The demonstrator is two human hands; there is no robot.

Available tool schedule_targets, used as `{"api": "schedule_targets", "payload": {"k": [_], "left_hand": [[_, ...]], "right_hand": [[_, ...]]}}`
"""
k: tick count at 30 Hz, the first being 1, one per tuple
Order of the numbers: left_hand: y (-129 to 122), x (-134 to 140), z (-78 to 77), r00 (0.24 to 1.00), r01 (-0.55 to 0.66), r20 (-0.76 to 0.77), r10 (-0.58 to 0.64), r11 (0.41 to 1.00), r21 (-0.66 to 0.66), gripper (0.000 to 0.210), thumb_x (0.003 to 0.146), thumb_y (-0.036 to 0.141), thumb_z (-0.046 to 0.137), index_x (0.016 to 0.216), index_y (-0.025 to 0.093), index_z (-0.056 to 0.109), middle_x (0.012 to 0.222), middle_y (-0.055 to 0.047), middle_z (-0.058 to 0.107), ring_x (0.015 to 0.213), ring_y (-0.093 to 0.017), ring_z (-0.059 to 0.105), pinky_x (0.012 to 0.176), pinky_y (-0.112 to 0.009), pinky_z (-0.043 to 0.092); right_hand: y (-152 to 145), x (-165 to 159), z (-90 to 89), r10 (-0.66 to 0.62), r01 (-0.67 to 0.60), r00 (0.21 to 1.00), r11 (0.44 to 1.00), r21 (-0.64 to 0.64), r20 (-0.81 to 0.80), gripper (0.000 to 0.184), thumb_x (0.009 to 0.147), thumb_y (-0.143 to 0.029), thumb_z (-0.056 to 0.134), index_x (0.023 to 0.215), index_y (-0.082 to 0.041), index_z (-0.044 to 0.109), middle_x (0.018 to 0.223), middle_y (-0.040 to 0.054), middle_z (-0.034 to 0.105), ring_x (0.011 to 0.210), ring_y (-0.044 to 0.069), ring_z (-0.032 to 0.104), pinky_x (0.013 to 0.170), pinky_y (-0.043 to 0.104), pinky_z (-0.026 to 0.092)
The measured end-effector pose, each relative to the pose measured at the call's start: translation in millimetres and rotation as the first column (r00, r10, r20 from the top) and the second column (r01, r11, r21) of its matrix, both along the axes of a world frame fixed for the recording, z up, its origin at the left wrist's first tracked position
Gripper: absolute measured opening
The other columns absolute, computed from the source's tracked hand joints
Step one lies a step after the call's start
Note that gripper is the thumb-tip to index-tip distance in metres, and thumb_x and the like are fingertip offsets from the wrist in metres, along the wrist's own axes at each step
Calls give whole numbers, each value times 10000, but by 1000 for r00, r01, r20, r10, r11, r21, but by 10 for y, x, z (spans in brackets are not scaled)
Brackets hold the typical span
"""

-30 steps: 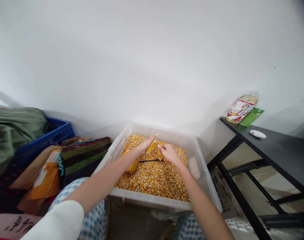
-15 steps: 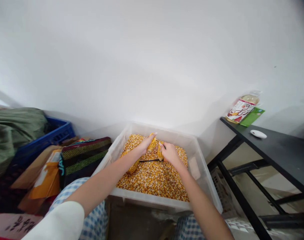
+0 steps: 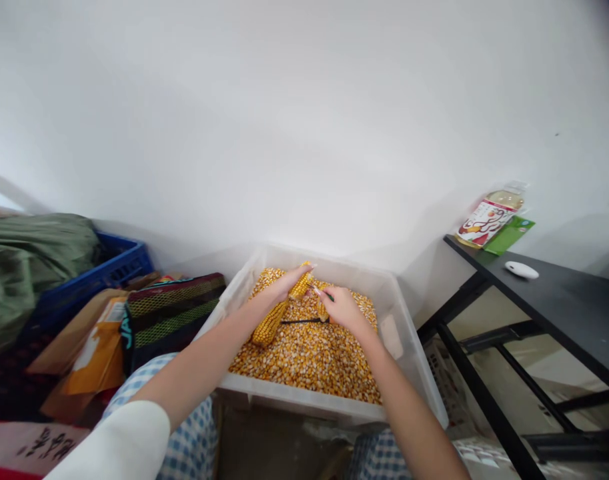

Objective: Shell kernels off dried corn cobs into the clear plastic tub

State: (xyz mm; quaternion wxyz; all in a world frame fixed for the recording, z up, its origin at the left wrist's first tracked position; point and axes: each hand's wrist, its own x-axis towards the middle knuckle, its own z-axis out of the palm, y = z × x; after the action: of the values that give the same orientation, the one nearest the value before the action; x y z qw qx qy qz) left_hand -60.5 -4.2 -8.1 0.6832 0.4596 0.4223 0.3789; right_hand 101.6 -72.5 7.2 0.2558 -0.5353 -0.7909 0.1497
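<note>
My left hand is closed around a yellow corn cob, holding it tilted above the loose kernels. My right hand grips a thin tool with a bit of green showing; its slim tip points at the cob, and the fingers hide most of it. Under that hand a second cob shows in part. A larger full cob lies on the kernels beside my left forearm. Between the hands a black rod with an orange end rests on the corn kernels.
A translucent plastic bin holds the kernels, against a white wall. To the right stands a black table with a bottle, a green packet and a white oval object. Cardboard, a mesh bag and a blue crate are left.
The thin tool in my right hand has come against or near the cob in my left hand. That cob has shifted slightly left, and the view has moved a little.
</note>
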Motion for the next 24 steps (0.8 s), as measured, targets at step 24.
{"api": "schedule_targets", "payload": {"k": [24], "left_hand": [[-73, 242, -135, 908, -404, 72, 413, 908, -108, 277, 815, 429, 564, 855, 155, 573, 576, -21, 606, 553, -148, 599, 503, -214, 450]], "right_hand": [[-101, -386, -155, -302, 306, 923, 952, 21, 237, 388, 946, -283, 289, 1025, -119, 631, 907, 148, 690, 773, 198, 634, 664, 279, 367]]}}
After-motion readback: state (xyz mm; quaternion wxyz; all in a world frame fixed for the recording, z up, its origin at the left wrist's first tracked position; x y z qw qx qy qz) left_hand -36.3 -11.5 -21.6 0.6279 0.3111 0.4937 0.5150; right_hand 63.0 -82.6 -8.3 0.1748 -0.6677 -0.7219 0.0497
